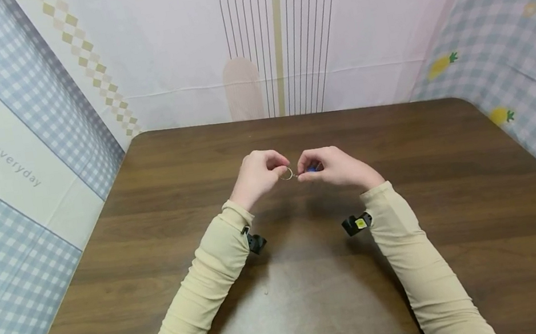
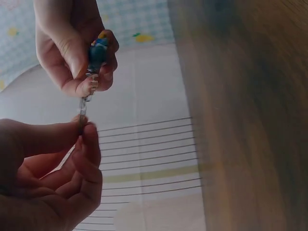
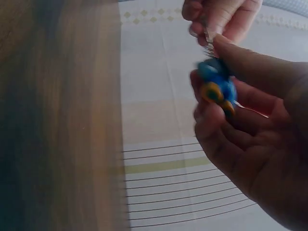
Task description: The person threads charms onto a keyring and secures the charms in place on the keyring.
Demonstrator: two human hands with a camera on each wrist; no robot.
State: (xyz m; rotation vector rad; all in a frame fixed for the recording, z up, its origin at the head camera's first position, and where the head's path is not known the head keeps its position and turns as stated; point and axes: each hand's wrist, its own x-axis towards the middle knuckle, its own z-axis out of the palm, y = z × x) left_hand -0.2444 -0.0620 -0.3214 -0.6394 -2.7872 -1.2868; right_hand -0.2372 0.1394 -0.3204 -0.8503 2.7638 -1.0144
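Observation:
A keychain with a small blue and orange figure [image 3: 219, 86] is stretched between the two hands above the table. My left hand [image 1: 260, 174] pinches its metal split ring [image 1: 290, 173] between thumb and fingertips. On the other side, my right hand [image 1: 332, 166] holds the figure and the short chain [image 2: 93, 84] beside it, thumb against fingers. The chain links the ring to the figure. In the right wrist view the figure is blurred, and the fingers cover part of it.
The brown wooden table [image 1: 158, 264] lies under both arms. A white cloth [image 1: 166, 43] with arch lines hangs behind its far edge, and blue checked cloths [image 1: 504, 39] hang at the sides. Small cameras [image 1: 357, 224] are strapped to both wrists.

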